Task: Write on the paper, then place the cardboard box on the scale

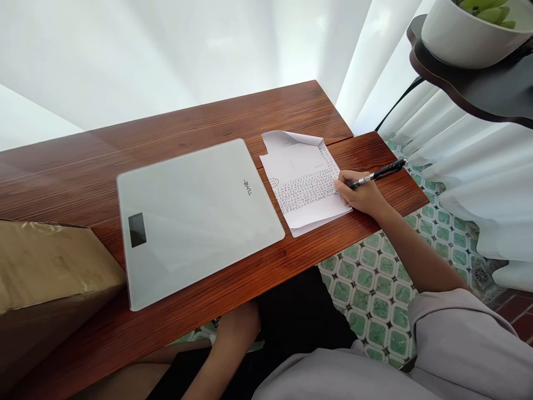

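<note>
My right hand grips a black pen, its tip resting on the right side of a sheet of paper filled with rows of small print. The paper's top corner curls over. My left arm drops below the front edge of the wooden table; the left hand itself is hidden under the table. To the left of the paper, a flat grey glass bathroom scale with a small dark display lies on the wood.
A brown cardboard box wrapped in tape sits at the table's left front. White curtains hang behind and to the right. A dark shelf carrying a white plant pot juts in at upper right. Green patterned floor tiles show below.
</note>
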`<state>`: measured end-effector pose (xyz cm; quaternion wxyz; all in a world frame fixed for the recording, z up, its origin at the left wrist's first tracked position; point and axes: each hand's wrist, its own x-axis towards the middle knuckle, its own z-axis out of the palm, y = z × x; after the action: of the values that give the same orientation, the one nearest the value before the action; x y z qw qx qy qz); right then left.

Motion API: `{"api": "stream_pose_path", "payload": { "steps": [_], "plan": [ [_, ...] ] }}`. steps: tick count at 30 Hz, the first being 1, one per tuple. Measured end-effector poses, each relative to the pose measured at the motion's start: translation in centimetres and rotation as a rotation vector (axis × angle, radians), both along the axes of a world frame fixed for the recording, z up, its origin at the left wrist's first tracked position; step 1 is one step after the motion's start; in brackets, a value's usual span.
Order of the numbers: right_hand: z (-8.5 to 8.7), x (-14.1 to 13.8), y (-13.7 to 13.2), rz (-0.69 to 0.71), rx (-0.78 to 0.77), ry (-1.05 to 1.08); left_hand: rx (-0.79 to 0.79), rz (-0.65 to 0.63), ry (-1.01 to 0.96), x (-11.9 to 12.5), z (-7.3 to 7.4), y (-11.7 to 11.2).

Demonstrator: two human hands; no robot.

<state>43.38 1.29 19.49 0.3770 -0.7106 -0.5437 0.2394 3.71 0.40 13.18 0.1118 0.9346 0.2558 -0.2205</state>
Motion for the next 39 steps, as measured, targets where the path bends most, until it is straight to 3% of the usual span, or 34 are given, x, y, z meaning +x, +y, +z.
{"api": "stream_pose_path", "payload": {
  "steps": [4, 7, 10, 17, 21, 25, 31, 39],
  "plan": [
    [-0.1, 0.1, -0.1, -0.008, 0.004, 0.058, -0.156, 0.033, 0.321, 1.6, 3.1, -1.6],
    [-0.1, 0.1, -0.1, -0.016, 0.013, 0.066, -0.204, -0.094, 0.354, 3.3, 5.9, -2.1],
    [0.0, 0.0, -0.1, 0.004, 0.015, 0.048, -0.213, -0.208, 0.299, 4.7, 7.4, -2.1],
    [0.0, 0.0, -0.1, 0.005, 0.016, 0.049, -0.192, -0.362, 0.009, 6.6, 7.3, -3.1],
    [-0.1, 0.1, -0.2, 0.001, 0.018, 0.063, -0.067, -0.399, -0.351, 7.2, 7.5, -3.6],
    [-0.2, 0.1, -0.2, -0.026, 0.012, 0.116, 0.084, -0.392, -0.611, 8.4, 8.9, -3.1],
    [-0.1, 0.0, -0.1, -0.007, 0.012, 0.075, 0.219, -0.363, -0.712, 10.9, 10.6, -1.6],
    [-0.1, -0.3, 0.0, -0.055, 0.006, 0.036, 0.401, -0.294, -0.701, 13.5, 10.1, 0.0]
  ]
}}
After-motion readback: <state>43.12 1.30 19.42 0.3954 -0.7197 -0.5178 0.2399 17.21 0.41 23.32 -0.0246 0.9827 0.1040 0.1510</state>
